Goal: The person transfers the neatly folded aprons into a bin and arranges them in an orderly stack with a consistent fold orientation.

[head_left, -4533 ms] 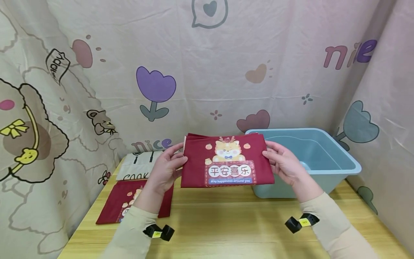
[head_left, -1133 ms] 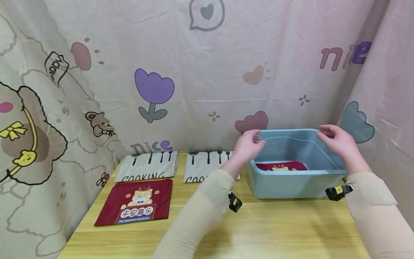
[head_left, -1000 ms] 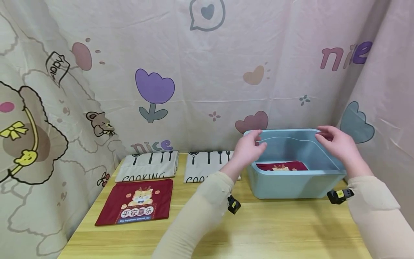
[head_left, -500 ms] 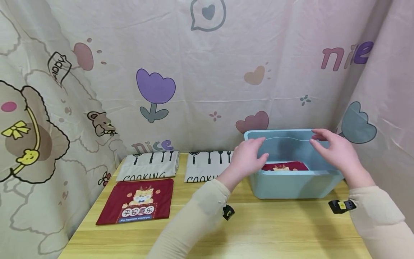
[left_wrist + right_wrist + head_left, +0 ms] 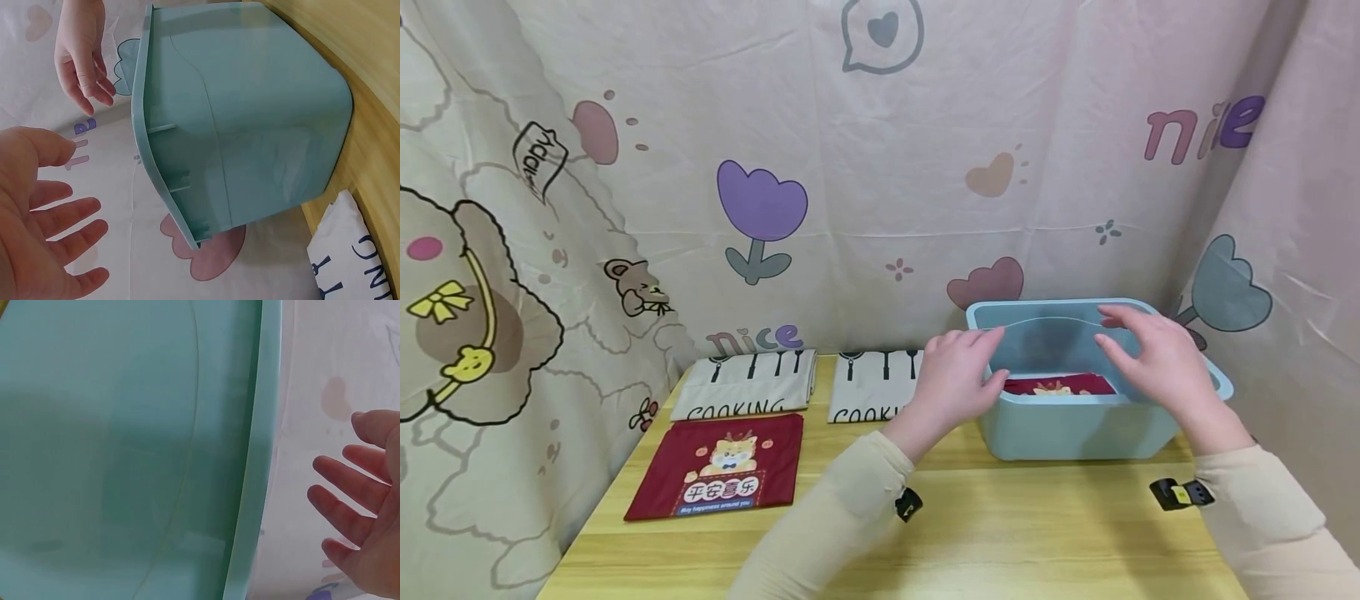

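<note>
A light blue plastic bin stands at the right back of the table. Inside it lies a folded red cloth with a cartoon animal print, mostly hidden by the front wall. My left hand is at the bin's left front corner, fingers spread and holding nothing. Above the bin's right side is my right hand, also empty with relaxed fingers. In the left wrist view both hands are beyond the rim of the bin. Another folded red cloth with the same print lies flat at the left.
Behind that red cloth lies a folded white cloth printed with kitchen utensils and lettering. A similar white cloth sits left of the bin, partly covered by the left hand. A patterned curtain closes off the back and sides of the wooden table.
Earlier both hands held a red cloth up over the table; now it rests in the bin, released. Since then the left hand has drawn back leftward and nearer, the right slightly left and lower.
</note>
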The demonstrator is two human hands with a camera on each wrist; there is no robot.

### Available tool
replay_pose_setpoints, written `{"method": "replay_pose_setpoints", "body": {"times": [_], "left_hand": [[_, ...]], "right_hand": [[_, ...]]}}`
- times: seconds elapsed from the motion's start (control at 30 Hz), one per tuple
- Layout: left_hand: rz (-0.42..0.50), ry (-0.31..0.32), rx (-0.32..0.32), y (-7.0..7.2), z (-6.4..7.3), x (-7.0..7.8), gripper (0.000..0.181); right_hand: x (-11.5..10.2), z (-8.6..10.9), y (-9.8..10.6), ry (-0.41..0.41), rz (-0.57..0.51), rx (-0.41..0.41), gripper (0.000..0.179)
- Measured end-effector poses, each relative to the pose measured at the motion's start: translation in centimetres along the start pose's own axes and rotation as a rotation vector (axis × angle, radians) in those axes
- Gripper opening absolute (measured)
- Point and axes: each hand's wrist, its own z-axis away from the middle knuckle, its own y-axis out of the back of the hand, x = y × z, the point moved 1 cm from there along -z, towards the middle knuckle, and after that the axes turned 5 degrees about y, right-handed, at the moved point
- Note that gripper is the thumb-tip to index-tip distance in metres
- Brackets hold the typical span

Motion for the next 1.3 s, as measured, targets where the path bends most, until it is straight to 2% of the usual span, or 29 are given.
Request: {"method": "replay_pose_setpoints", "body": {"times": [0.4,0.63,0.97,1.3], "left_hand": [[-0.103,-0.057,0.133,0.0,1.7,-2.1,0.054],[-0.084,-0.055,0.178,-0.1,2.8,-4.0,0.055],[-0.053,-0.024,0.196,0.0,4.3,-6.3,0.055],[-0.033,-0.032,0.267,0.3,5.6,-8.1,0.054]], "right_hand": [[-2.1,0.6,-1.8,0.097,-0.014,0.061,0.049],[-3.1,0.6,-3.2,0.183,-0.019,0.104,0.050],[-5.2,0.3,-4.3,0.192,-0.056,0.095,0.051],[-6.6,-0.1,-5.6,0.240,-0.079,0.119,0.049]]}}
